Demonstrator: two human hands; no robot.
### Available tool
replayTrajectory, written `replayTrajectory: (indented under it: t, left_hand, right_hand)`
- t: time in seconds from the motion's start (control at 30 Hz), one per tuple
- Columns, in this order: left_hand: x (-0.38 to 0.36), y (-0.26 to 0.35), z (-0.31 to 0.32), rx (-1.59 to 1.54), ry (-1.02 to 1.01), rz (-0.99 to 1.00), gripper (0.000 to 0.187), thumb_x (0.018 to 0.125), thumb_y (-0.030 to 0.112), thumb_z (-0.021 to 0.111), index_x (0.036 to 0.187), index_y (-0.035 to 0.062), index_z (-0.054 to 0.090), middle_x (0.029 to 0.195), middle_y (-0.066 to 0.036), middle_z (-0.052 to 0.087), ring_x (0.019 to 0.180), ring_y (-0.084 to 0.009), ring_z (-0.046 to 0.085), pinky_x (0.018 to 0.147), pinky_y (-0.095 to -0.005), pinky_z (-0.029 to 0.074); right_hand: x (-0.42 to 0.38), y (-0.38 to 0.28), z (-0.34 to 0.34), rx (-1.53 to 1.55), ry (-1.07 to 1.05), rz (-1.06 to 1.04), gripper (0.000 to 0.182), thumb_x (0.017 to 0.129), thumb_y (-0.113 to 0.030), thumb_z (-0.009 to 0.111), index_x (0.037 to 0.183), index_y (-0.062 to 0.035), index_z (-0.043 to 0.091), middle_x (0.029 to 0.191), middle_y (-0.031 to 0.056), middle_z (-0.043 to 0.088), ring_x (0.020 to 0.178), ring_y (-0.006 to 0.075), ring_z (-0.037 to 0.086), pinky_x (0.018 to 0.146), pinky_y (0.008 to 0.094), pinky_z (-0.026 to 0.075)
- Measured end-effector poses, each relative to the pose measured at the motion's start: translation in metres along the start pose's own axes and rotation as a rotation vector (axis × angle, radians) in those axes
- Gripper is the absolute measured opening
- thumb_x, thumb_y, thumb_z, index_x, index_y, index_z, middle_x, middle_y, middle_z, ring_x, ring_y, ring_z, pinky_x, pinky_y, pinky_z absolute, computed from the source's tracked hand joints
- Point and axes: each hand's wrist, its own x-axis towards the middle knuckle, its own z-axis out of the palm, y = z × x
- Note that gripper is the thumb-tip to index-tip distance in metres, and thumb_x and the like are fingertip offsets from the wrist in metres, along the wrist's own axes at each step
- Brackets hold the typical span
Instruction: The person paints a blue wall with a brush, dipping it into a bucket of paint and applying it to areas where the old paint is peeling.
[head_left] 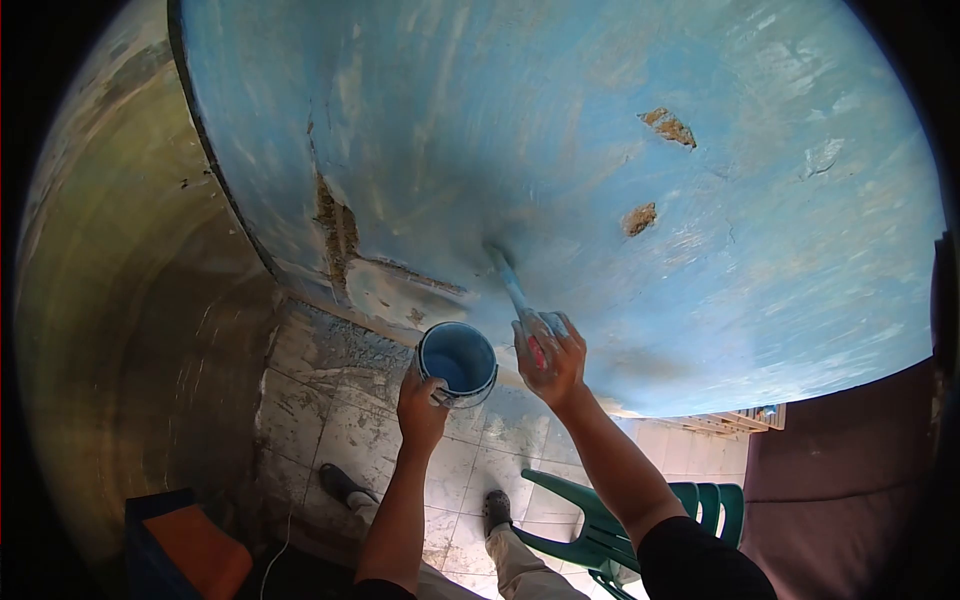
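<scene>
My left hand (420, 405) is closed on the side of a small paint bucket (457, 364) and holds it up below the wall. Bluish paint shows inside the bucket, which has a wire handle. My right hand (552, 355), smeared with pale paint, is wrapped round a paintbrush (512, 285) with some red at its grip. The far end of the brush meets the blue wall (560, 160), above and to the right of the bucket; its bristles are hard to make out in the shadow there.
Broken patches of plaster (338, 230) mark the blue wall. A yellowish-brown wall (150, 300) stands left. Rubble (345, 345) lies along the wall foot on the tiled floor (390, 425). A green plastic chair (575, 510) is near my right arm, a dark red cloth (840, 470) beyond.
</scene>
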Motion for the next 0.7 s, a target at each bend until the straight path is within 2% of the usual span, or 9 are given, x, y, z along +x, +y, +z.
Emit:
replayTrajectory:
  t: [0.03,0.17,0.23,0.37,0.4,0.43,0.5,0.6,0.7]
  left_hand:
    - [0.001,0.0,-0.004,-0.02,0.0,0.006,0.038,0.066,0.006,0.089,0.099,0.0032,0.071,0.134,-0.024,0.061,0.123,-0.0433,0.059,0.101,-0.0478,0.051]
    - [0.005,0.004,-0.017,-0.045,0.051,0.034,0.037,0.067,0.005,0.088,0.099,0.0026,0.071,0.133,-0.024,0.062,0.122,-0.0436,0.059,0.1,-0.0477,0.051]
    - [0.005,0.005,-0.023,-0.031,0.028,0.01,0.035,0.067,0.004,0.087,0.098,0.002,0.071,0.133,-0.024,0.061,0.122,-0.0435,0.059,0.1,-0.0473,0.051]
    - [0.004,0.015,-0.039,-0.027,0.015,0.014,0.033,0.068,0.004,0.087,0.097,0.0016,0.071,0.135,-0.025,0.061,0.123,-0.0436,0.059,0.101,-0.047,0.051]
    - [0.003,0.015,-0.042,-0.019,0.008,0.013,0.034,0.068,0.004,0.087,0.097,0.0016,0.071,0.135,-0.025,0.061,0.124,-0.0436,0.059,0.102,-0.0472,0.051]
    - [0.002,0.016,-0.045,-0.012,0.005,0.01,0.034,0.068,0.004,0.087,0.098,0.0015,0.071,0.136,-0.025,0.06,0.124,-0.0437,0.059,0.102,-0.0474,0.051]
    - [-0.001,0.022,-0.049,-0.011,0.033,0.038,0.035,0.067,0.001,0.086,0.099,0.0002,0.071,0.133,-0.024,0.062,0.122,-0.0427,0.06,0.101,-0.047,0.051]
    - [-0.007,0.03,-0.053,-0.017,0.067,0.051,0.036,0.067,-0.002,0.085,0.101,-0.0016,0.071,0.13,-0.023,0.064,0.12,-0.0417,0.062,0.1,-0.0466,0.052]
    - [-0.015,0.035,-0.055,-0.05,0.077,0.016,0.035,0.068,0.001,0.086,0.099,-0.0007,0.071,0.132,-0.025,0.063,0.121,-0.0431,0.061,0.101,-0.0471,0.051]
  right_hand:
    - [0.007,-0.005,0.0,-0.007,0.19,-0.102,0.025,0.082,0.001,0.078,0.106,0.0009,0.072,0.098,0.0177,0.074,0.072,0.0347,0.068,0.067,0.0395,0.055]
    - [-0.024,0.012,0.023,-0.144,0.082,-0.238,0.022,0.081,0.002,0.078,0.103,0.0004,0.072,0.097,0.0162,0.074,0.075,0.033,0.069,0.065,0.0403,0.055]
    - [-0.057,0.028,0.047,-0.067,-0.295,-0.029,0.035,0.082,-0.015,0.078,0.114,-0.0046,0.072,0.098,0.0156,0.074,0.088,0.0365,0.071,0.083,0.0455,0.06]
    - [-0.065,0.047,0.058,-0.044,-0.659,0.145,0.033,0.088,-0.015,0.073,0.119,-0.0028,0.071,0.092,0.0157,0.073,0.095,0.0361,0.069,0.082,0.0453,0.06]
    - [-0.051,0.044,0.046,-0.032,-0.554,0.068,0.027,0.084,-0.005,0.076,0.11,0.0019,0.072,0.092,0.0164,0.073,0.074,0.0365,0.066,0.07,0.0439,0.057]
    - [-0.035,0.04,0.03,-0.035,-0.549,0.065,0.027,0.084,-0.005,0.076,0.11,0.0019,0.072,0.092,0.0164,0.073,0.074,0.0365,0.066,0.07,0.0439,0.057]
    - [-0.006,0.026,-0.007,-0.056,-0.275,-0.076,0.03,0.082,0.0,0.077,0.112,0.0024,0.072,0.094,0.0177,0.073,0.076,0.0367,0.068,0.068,0.0435,0.057]
    - [0.04,-0.005,-0.059,-0.03,0.125,-0.153,0.031,0.08,0.009,0.079,0.109,0.0044,0.07,0.093,0.0205,0.071,0.077,0.0376,0.068,0.062,0.0414,0.054]
    - [0.055,-0.014,-0.079,-0.256,0.235,-0.25,0.026,0.083,0.009,0.076,0.108,0.007,0.068,0.097,0.0239,0.07,0.077,0.038,0.067,0.063,0.042,0.054]
